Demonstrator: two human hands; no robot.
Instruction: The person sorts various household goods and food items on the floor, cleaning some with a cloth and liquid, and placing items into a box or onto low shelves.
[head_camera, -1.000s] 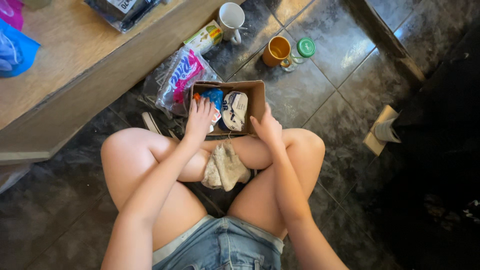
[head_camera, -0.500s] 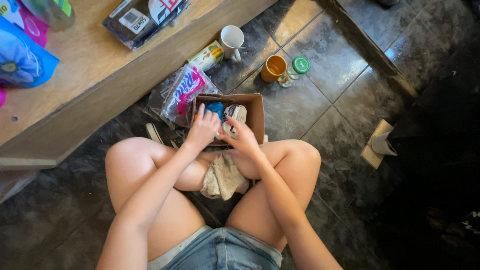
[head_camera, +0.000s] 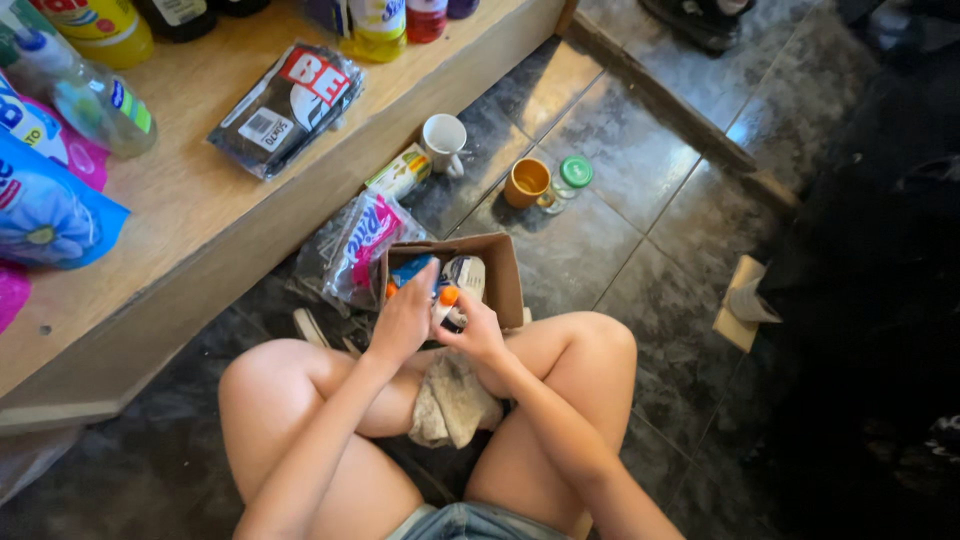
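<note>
Person sitting cross-legged on a dark tiled floor (head_camera: 640, 250), both hands in a small cardboard box (head_camera: 505, 275).

Far left runs a wooden shelf (head_camera: 200, 220) with packets. The box sits just beyond the knees. The left hand (head_camera: 405, 320) rests inside it, fingers together; the right hand (head_camera: 475, 330) has its fingers clamped on a small orange-capped bottle (head_camera: 446, 300).

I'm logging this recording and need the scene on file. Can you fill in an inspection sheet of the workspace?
Surface: dark glossy tiled floor.
Job's things: open brown cardboard box of small packets; small orange-capped item between both hands.
Clutter: white mug, orange cup, green-lidded jar, pink-and-white plastic packet, beige cloth.
Grippers: left hand and right hand over the box.
Cables: nothing seen.
Surroundings: wooden shelf holding bottles and packets.
</note>
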